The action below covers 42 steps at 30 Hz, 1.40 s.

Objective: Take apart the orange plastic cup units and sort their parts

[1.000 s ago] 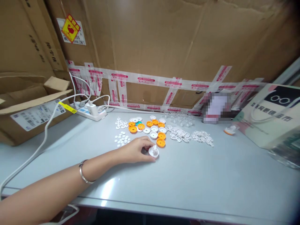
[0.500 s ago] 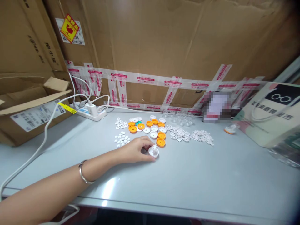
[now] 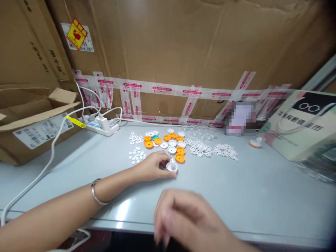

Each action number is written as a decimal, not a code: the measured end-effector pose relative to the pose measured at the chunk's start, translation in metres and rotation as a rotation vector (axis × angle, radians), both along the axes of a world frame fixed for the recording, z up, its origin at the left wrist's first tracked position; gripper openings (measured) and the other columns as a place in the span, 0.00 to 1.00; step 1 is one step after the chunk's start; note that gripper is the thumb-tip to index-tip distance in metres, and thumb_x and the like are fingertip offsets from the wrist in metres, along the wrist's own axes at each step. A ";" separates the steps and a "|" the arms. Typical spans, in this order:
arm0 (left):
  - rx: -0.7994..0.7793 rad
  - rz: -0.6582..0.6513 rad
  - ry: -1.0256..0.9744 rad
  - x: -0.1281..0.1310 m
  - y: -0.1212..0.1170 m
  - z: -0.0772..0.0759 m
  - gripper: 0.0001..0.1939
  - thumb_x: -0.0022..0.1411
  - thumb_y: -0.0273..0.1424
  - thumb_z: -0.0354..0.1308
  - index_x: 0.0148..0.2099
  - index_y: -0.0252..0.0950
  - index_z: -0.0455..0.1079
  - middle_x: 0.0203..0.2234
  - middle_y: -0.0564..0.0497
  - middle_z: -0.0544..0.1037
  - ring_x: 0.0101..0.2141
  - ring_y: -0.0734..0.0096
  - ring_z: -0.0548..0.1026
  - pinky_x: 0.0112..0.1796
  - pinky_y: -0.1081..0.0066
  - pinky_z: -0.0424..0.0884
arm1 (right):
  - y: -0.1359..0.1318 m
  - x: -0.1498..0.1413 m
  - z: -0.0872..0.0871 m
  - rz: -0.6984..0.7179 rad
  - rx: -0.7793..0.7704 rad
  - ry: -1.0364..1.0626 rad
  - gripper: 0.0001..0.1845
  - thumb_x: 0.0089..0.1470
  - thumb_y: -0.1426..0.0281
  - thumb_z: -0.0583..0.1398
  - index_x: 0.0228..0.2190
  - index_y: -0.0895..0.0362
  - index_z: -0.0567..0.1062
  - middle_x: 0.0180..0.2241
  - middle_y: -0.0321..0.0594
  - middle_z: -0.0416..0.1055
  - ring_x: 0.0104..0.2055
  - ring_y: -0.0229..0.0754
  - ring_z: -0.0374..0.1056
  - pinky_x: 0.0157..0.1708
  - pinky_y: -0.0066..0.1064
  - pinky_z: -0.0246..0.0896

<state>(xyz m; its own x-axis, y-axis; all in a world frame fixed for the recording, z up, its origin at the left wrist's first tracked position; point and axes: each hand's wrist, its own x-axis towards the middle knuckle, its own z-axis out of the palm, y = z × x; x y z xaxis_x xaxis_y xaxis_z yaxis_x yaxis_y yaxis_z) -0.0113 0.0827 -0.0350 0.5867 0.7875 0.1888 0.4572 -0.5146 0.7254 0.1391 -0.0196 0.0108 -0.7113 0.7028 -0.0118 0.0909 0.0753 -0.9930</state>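
Observation:
My left hand [image 3: 151,167] is closed on the rim of a small white round plastic cup [image 3: 172,168], upright at the table surface. A small clear-and-white piece stands up in the cup's middle. My right hand [image 3: 183,217], blurred, is over the table's front edge with its fingers curled in and its thumb against them. Whether anything is in it I cannot make out. Behind the left hand lie orange round cups [image 3: 180,158] and white round cups [image 3: 172,150]. White flower-shaped lattice pieces [image 3: 200,148] and smaller white lattice pieces [image 3: 225,152] are spread to their right.
Small white discs [image 3: 137,155], white stemmed pieces [image 3: 135,137] and clear plastic parts [image 3: 202,132] lie on the grey table [image 3: 249,196]. An orange-based assembled piece [image 3: 256,142] stands beside a paper bag [image 3: 296,129]. A power strip [image 3: 105,128], white cable [image 3: 53,147] and open carton [image 3: 34,129] are left.
My right hand has come into view from below, at the front edge. My left hand keeps hold of the white cup in nearly the same place. The view has shifted slightly.

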 end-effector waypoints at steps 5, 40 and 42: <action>-0.002 0.057 -0.036 0.004 0.001 -0.006 0.08 0.48 0.32 0.58 0.26 0.33 0.64 0.20 0.57 0.64 0.24 0.77 0.61 0.24 0.78 0.56 | 0.074 0.016 0.006 -0.328 0.588 -0.546 0.11 0.51 0.60 0.55 0.30 0.55 0.65 0.23 0.33 0.62 0.25 0.35 0.57 0.24 0.25 0.47; 0.446 0.236 -0.325 -0.002 -0.005 0.022 0.18 0.54 0.30 0.60 0.49 0.39 0.68 0.33 0.50 0.76 0.32 0.74 0.72 0.34 0.74 0.68 | 0.103 0.012 -0.004 -0.340 0.419 -0.173 0.10 0.57 0.61 0.49 0.36 0.52 0.54 0.30 0.34 0.62 0.29 0.35 0.60 0.29 0.30 0.55; 0.489 0.220 -0.345 -0.002 -0.007 0.024 0.15 0.55 0.28 0.58 0.47 0.39 0.69 0.34 0.51 0.77 0.31 0.75 0.73 0.34 0.74 0.69 | 0.101 0.010 -0.003 -0.324 0.322 -0.096 0.11 0.56 0.60 0.51 0.35 0.52 0.54 0.28 0.32 0.63 0.26 0.33 0.59 0.26 0.27 0.54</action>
<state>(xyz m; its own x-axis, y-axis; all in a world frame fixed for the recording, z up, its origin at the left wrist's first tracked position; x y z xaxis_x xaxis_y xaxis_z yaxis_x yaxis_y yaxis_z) -0.0129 0.0762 -0.0110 0.2622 0.6580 0.7059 0.3724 -0.7438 0.5551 0.1495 0.0816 0.0081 -0.4607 0.8673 0.1883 0.2507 0.3307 -0.9099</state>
